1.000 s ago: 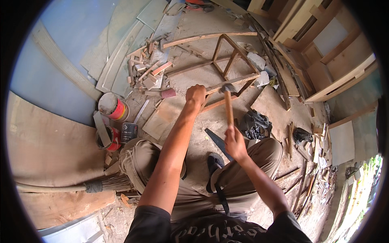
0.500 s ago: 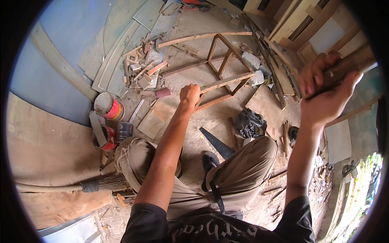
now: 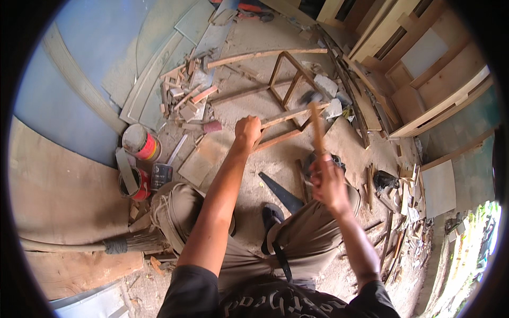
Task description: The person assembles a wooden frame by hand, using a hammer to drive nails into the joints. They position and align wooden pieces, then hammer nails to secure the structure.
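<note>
The wooden frame [image 3: 290,115] lies on the floor ahead of the person, its near left end running right up to the folded fingers of the left hand [image 3: 248,131]. That hand is curled into a tight fist around the end of the rail, though its back hides most of the fingertips. The right hand [image 3: 330,183], slightly blurred, has its fingers wrapped around the lower handle of a hammer [image 3: 317,128]. The blurred hammer head appears by the right end of the same rail; whether they touch, I cannot tell.
</note>
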